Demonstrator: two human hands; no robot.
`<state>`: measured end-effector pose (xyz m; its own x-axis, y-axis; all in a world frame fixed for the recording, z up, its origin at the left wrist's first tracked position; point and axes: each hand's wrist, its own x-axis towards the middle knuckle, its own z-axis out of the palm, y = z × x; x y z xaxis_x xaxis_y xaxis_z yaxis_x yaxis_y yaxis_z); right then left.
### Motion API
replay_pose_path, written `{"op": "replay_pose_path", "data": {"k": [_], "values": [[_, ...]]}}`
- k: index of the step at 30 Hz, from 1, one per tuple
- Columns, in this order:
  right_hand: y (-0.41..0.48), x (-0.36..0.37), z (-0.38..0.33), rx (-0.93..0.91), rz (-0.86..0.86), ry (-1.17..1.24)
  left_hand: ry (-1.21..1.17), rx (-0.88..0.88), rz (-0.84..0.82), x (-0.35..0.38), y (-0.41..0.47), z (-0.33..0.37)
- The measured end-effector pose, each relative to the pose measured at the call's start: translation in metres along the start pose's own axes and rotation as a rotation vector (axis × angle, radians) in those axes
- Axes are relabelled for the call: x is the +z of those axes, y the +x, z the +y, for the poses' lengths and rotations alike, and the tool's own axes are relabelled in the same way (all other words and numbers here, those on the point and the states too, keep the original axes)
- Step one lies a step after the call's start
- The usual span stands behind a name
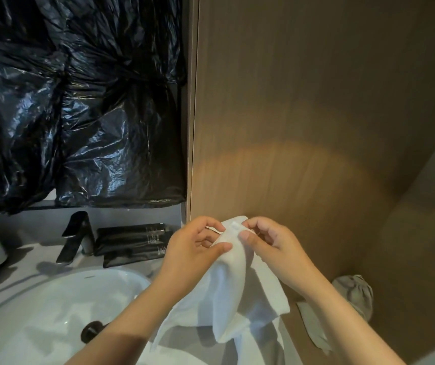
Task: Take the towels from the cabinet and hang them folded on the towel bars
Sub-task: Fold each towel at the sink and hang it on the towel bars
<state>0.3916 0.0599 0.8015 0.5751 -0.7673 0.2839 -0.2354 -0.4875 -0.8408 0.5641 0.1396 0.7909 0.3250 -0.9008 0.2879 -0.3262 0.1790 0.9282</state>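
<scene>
A white towel hangs from both my hands in front of a wooden panel. My left hand pinches its top edge between thumb and fingers. My right hand pinches the same top corner from the right, beside a small white label on the cloth. The towel's lower part drapes down over the counter edge by the sink. No towel bar or cabinet interior is in view.
A white basin with a dark drain plug sits at lower left, a black faucet and black packets behind it. Black plastic sheeting covers the wall above. A grey cloth bundle lies at lower right by the wooden panel.
</scene>
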Motion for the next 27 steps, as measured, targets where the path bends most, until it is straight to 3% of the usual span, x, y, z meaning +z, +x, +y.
{"op": "replay_pose_path", "data": {"k": [8,19,27], "values": [[0.000,-0.003,-0.010,-0.059,0.059,-0.027,0.023,0.073,-0.070,0.002,-0.002,-0.002],[0.024,-0.044,-0.036,-0.139,0.347,-0.091,0.398,0.153,-0.135,-0.013,0.002,-0.034],[0.050,-0.084,-0.050,-0.127,0.478,-0.152,0.505,0.109,-0.140,-0.033,0.019,-0.040]]}}
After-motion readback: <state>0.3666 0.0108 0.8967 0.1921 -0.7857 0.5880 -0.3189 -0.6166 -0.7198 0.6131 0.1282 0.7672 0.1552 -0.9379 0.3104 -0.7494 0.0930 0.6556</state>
